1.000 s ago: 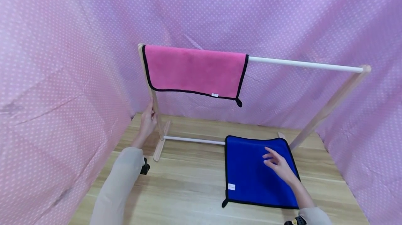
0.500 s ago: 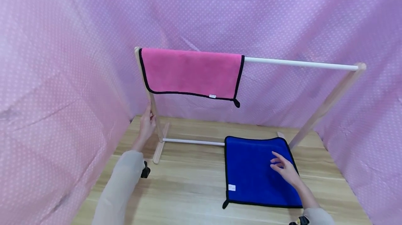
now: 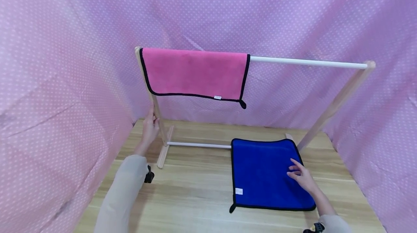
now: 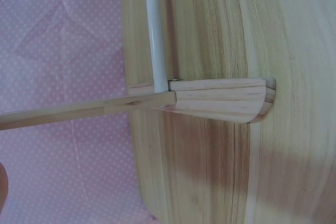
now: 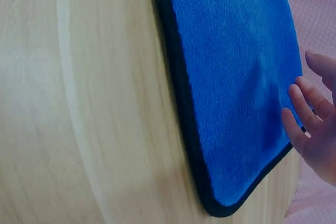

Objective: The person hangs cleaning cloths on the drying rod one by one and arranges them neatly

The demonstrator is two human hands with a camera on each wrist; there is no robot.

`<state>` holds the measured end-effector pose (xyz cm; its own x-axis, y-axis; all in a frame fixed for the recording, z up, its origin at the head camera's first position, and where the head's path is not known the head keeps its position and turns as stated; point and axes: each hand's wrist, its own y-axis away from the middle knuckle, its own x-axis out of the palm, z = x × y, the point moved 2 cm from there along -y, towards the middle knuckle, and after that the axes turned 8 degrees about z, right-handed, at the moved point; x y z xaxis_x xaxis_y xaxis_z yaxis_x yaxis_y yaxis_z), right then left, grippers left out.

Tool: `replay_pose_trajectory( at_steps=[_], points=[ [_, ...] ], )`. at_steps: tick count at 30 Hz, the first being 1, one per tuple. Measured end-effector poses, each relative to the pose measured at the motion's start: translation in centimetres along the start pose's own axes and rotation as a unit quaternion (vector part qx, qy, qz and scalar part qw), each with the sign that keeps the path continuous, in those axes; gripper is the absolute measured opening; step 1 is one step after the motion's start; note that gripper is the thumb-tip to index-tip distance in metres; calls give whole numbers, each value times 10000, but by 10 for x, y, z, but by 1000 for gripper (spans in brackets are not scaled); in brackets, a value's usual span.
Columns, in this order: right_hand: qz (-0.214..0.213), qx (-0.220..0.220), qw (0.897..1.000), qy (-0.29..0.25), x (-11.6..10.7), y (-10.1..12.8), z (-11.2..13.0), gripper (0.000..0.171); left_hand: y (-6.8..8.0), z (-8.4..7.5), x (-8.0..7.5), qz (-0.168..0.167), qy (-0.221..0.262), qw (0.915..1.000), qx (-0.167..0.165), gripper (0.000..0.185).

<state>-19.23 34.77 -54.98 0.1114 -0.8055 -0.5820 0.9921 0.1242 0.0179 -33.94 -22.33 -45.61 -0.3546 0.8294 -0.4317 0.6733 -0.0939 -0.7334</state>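
A pink towel (image 3: 195,75) with black trim hangs folded over the left part of the rack's white top rail (image 3: 306,62). My left hand (image 3: 150,130) is at the rack's left wooden post (image 3: 158,121), fingers and thumb about it below the towel. In the left wrist view only a sliver of that hand (image 4: 3,184) shows. A blue towel (image 3: 264,175) with black trim, a white tag and a corner loop lies spread on the table, overlapping the low white rail (image 3: 198,145). Just above its right edge is my right hand (image 3: 303,177), fingers loosely spread, holding nothing.
The rack's right wooden post (image 3: 335,106) leans outward in view behind the blue towel. A wooden foot (image 3: 163,156) stands on the wood-grain table (image 3: 189,189) at the left. Pink dotted curtains (image 3: 208,12) enclose the back and sides.
My right hand has drifted right across the blue towel to its right edge. The left hand stays at the post. The whole head view has shifted slightly.
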Motion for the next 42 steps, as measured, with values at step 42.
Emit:
replay_pose_trajectory(
  at_steps=[42],
  points=[
    [53, 1342, 9899, 459, -22, 23, -28, 62, -4, -6, -1, 194, -229, 9986, -427, 66]
  ],
)
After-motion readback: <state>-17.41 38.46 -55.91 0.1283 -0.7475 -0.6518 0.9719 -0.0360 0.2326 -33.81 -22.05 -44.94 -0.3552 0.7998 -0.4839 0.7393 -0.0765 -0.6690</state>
